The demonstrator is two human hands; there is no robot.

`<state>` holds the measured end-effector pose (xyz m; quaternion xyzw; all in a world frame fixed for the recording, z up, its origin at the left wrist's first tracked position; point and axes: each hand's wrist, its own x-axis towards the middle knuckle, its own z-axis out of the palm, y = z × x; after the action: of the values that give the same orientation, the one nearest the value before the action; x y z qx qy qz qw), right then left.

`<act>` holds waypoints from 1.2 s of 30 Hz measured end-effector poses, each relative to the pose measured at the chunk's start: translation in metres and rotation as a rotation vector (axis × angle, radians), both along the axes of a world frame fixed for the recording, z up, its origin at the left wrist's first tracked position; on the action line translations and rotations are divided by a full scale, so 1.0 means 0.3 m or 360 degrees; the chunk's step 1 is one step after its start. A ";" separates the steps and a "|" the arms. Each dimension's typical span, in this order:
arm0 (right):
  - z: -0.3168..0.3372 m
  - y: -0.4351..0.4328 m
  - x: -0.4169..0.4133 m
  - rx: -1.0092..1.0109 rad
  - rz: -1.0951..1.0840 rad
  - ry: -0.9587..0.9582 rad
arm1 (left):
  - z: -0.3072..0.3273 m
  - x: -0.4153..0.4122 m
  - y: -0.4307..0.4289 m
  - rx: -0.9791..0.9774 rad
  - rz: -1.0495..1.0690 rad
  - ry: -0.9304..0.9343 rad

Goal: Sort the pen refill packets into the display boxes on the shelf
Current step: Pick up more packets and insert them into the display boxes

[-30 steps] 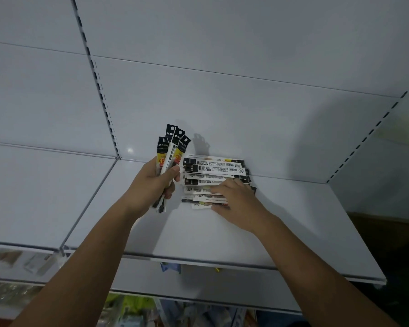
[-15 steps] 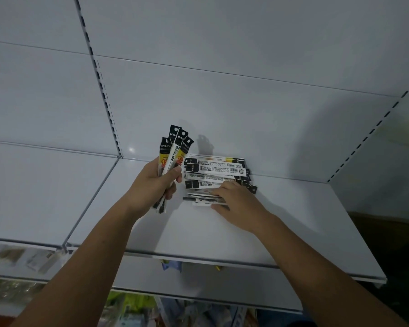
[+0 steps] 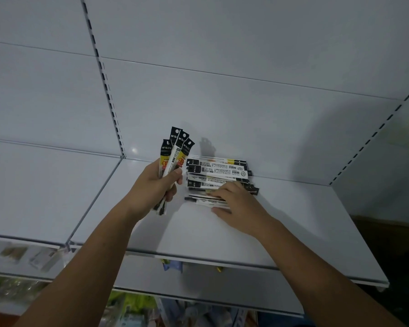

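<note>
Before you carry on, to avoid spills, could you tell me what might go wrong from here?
The packets in the left hand are fanned, gripped only low down, so one might slip out. The pile under the right hand lies skewed on the shelf; pulling one packet could drag others askew.

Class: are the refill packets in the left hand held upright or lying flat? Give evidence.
Upright, slightly fanned. The left hand grips the refill packets near their lower ends, with the black headers pointing up.
</note>
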<state>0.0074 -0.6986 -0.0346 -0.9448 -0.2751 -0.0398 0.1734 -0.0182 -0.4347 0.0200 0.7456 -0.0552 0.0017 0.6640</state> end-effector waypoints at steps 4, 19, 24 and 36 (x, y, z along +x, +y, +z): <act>0.007 0.001 0.004 0.0026 -0.0001 -0.0036 | -0.003 -0.007 -0.002 0.0016 0.0000 0.0003; 0.040 -0.005 -0.031 0.0019 -0.0040 0.0068 | -0.006 -0.029 -0.019 0.0080 0.0021 0.0018; 0.078 -0.015 -0.021 0.0036 -0.0080 0.0240 | -0.004 -0.034 -0.020 0.0089 0.0018 0.0021; 0.065 -0.027 0.005 -0.0121 -0.0244 0.0179 | -0.006 -0.044 -0.038 0.0048 -0.0024 0.0025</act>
<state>0.0088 -0.7068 -0.0152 -0.9697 -0.1932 0.0105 0.1491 -0.0315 -0.4461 0.0181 0.7551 -0.0555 -0.0101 0.6532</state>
